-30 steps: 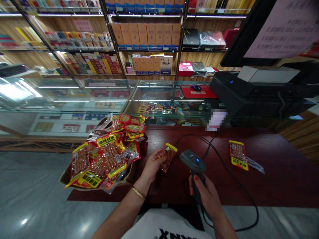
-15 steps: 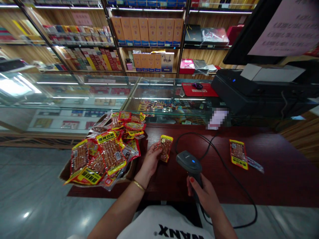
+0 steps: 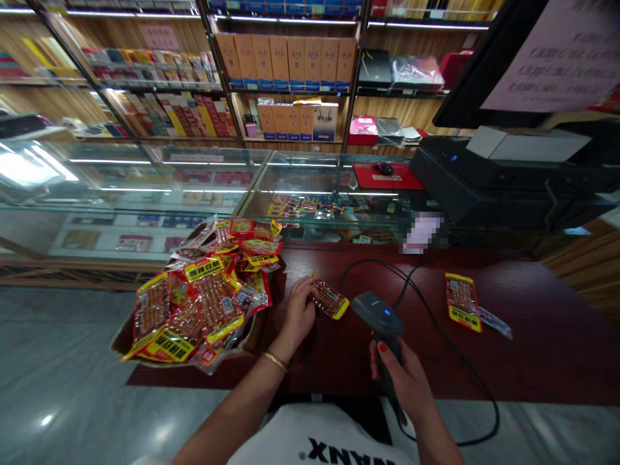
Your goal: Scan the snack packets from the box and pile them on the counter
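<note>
in the head view, the left hand's (image 3: 299, 311) fingers pinch one end of a snack packet (image 3: 331, 299), just left of the scanner (image 3: 377, 314). the right hand's (image 3: 407, 373) fingers wrap round the scanner's handle. left of the scanner is a box (image 3: 126, 336) heaped with packets. this looks like lining up to scan; the next move calls for a steady packet facing the scanner.

The held packet (image 3: 330, 299) is glossy plastic film — see-through across its middle. The scanner (image 3: 376, 312) is smooth, dull plastic; its cable (image 3: 496, 413), matt and rubbery-looking. The desk (image 3: 547, 352) shows dark, polished wood grain — the bracelet (image 3: 275, 360), shiny yellow metal, the shirt (image 3: 300, 429) matt cloth, the floor (image 3: 72, 400) glossy and stone-like.
</note>
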The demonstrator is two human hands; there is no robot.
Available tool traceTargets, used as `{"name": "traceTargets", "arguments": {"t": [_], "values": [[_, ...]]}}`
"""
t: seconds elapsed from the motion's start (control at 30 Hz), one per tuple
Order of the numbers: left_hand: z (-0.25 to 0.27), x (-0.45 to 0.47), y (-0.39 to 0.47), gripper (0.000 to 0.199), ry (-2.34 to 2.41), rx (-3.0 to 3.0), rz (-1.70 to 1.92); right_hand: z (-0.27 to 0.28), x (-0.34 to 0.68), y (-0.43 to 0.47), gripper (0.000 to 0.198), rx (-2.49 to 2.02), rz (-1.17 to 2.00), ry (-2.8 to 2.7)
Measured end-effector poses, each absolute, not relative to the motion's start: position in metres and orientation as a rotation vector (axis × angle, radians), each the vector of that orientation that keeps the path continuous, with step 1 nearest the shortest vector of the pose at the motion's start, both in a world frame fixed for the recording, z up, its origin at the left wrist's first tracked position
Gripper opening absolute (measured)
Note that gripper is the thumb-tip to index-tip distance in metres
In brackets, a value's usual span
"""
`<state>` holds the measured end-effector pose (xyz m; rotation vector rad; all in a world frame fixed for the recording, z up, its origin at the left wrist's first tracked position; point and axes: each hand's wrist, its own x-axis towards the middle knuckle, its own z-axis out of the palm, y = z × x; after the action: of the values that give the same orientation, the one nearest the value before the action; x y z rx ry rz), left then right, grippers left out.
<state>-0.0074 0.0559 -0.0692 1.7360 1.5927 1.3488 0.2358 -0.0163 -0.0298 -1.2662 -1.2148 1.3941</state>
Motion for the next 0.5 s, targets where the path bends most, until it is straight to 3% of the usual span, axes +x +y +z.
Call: {"name": "traceTargets", "arguments": {"t": [0.1, 0.17, 0.23, 0.37, 0.5], "values": [[-0.064, -0.002, 0.054, 0.037, 1.95, 1.725, 1.291, -0.032, 0.236, -0.015, 0.046, -1.283, 1.394, -1.228], [-0.062, 0.002, 0.057, 0.064, 2.144, 1.692, 1.114, -0.033, 0.235, -0.014, 0.045, -1.298, 1.395, -1.228], [-0.063, 0.005, 0.063, 0.076, 2.195, 1.703, 0.937, -0.033, 0.233, -0.014, 0.046, -1.309, 1.397, -1.227], [-0.07, 0.002, 0.077, 0.049, 2.134, 1.72, 0.919, -0.032, 0.23, -0.014, 0.048, -1.308, 1.404, -1.237], [-0.078, -0.004, 0.081, 0.043, 1.905, 1.43, 1.265, -0.032, 0.229, -0.013, 0.049, -1.316, 1.406, -1.251]]}}
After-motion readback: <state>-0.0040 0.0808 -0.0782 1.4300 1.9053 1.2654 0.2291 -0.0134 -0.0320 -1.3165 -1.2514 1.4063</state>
